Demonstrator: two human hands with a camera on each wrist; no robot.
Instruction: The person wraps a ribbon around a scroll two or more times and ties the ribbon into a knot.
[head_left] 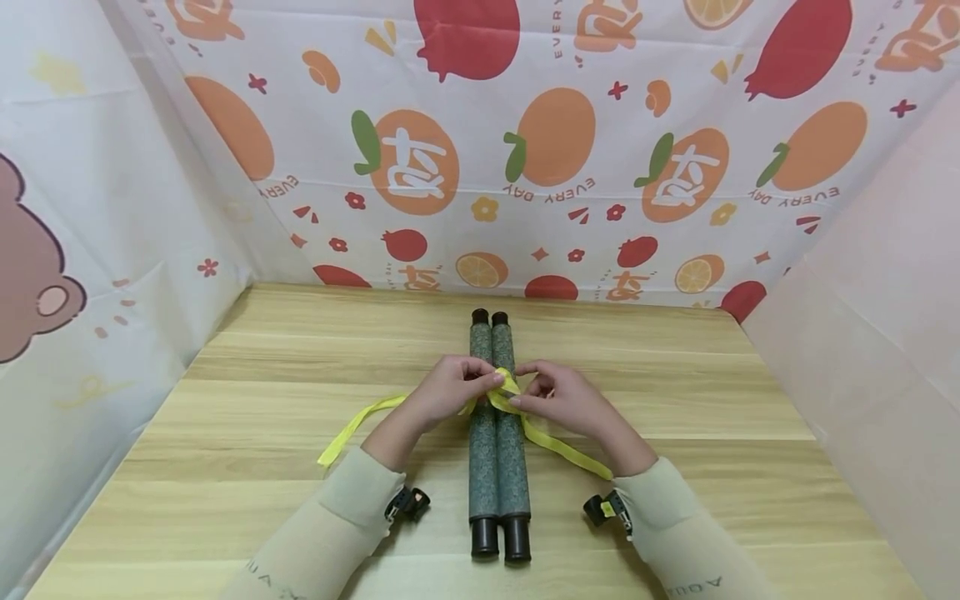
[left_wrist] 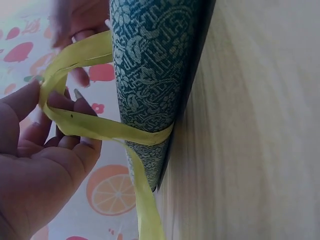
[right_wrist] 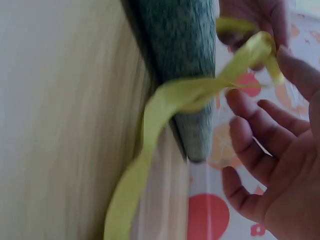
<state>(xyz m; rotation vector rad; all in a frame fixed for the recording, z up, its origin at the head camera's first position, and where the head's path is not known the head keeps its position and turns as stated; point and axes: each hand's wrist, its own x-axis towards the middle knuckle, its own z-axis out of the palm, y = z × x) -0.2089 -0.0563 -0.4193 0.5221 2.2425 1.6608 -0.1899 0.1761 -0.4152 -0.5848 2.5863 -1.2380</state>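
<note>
A scroll [head_left: 513, 475] rolled up from both ends lies on the table, its two rolls side by side. Its cover is green patterned cloth, with dark knobs at the ends. A yellow ribbon [head_left: 566, 452] runs around both rolls near the middle, loose tails trailing to either side. My left hand [head_left: 450, 387] pinches a loop of this ribbon [left_wrist: 82, 125] above the scroll, between thumb and fingers. Opposite it, my right hand [head_left: 566, 400] has its thumb [right_wrist: 297, 70] against the ribbon loop. The other right fingers [right_wrist: 250, 137] are loosely bent, apart from the thumb.
The wood-grain table [head_left: 675, 392] extends around the scroll. Behind it hangs a fruit-print cloth [head_left: 487, 217], with pale cloth walls at left and right. A small dark camera [head_left: 408, 504] is strapped at the left wrist, another camera [head_left: 597, 510] at the right.
</note>
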